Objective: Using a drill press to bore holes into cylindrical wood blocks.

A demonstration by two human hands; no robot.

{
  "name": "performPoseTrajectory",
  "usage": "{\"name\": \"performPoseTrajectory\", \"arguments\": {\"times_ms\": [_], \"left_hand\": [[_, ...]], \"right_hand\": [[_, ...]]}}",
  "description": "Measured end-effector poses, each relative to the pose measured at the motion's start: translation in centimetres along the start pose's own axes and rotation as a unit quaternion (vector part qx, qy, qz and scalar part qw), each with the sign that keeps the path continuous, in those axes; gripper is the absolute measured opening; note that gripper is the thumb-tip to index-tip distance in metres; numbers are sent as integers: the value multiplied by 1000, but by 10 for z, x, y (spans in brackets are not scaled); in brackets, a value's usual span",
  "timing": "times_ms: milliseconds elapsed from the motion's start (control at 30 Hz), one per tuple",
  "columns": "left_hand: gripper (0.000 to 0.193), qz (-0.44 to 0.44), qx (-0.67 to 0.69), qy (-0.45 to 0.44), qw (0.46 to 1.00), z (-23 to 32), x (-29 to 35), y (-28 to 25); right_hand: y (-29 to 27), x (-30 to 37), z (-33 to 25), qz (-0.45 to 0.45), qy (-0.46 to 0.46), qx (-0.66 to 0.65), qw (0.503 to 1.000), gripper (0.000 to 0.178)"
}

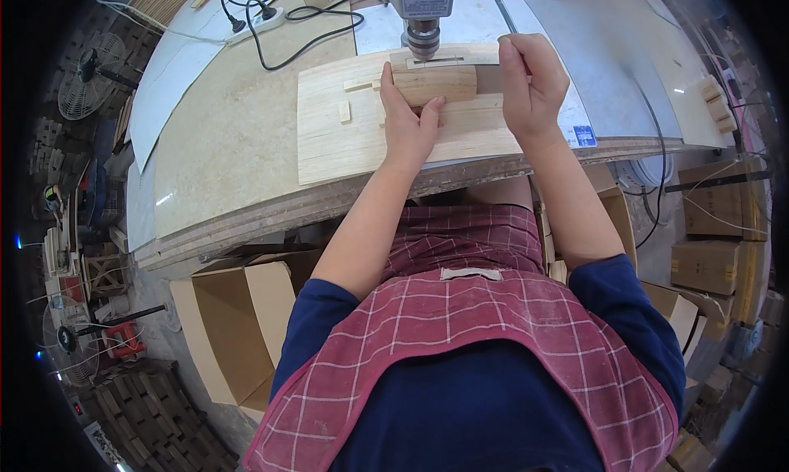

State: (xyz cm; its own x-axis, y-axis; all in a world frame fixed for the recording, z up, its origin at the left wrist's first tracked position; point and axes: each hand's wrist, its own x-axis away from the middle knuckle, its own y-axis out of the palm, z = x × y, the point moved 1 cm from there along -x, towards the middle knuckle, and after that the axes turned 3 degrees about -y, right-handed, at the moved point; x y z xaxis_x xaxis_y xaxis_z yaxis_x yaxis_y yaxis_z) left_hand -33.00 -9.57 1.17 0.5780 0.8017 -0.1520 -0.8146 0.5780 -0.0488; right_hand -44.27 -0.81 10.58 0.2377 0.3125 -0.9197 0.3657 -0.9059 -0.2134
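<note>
A drill press (426,4) stands at the far side of the bench, its chuck (423,38) pointing down. Right below the chuck lies a light wooden block (450,84), set against a thin wooden strip with a dark slot (444,61). My left hand (408,127) grips the block's left end, thumb at its near edge and fingers along its left side. My right hand (534,86) is closed around the end of the press's metal lever (502,10), to the right of the chuck. Any bit in the chuck is too small to make out.
Under the block lies a wooden board (329,151), with small wood pieces (345,111) on it. A power strip (256,22) and black cable (316,36) lie at the back left. Open cardboard boxes (234,324) stand below the bench; a fan (86,78) is far left.
</note>
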Motion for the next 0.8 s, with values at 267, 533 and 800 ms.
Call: {"name": "performPoseTrajectory", "arguments": {"times_ms": [267, 533, 800], "left_hand": [[78, 12, -8, 19, 1000, -7, 0, -1], [79, 13, -2, 15, 1000, -11, -3, -1], [82, 6, 39, -12, 999, 1, 0, -4]], "right_hand": [[20, 26, 21, 57, -47, 6, 997, 2], [1, 9, 9, -16, -37, 34, 999, 3], [-10, -133, -14, -72, -41, 185, 979, 24]]}}
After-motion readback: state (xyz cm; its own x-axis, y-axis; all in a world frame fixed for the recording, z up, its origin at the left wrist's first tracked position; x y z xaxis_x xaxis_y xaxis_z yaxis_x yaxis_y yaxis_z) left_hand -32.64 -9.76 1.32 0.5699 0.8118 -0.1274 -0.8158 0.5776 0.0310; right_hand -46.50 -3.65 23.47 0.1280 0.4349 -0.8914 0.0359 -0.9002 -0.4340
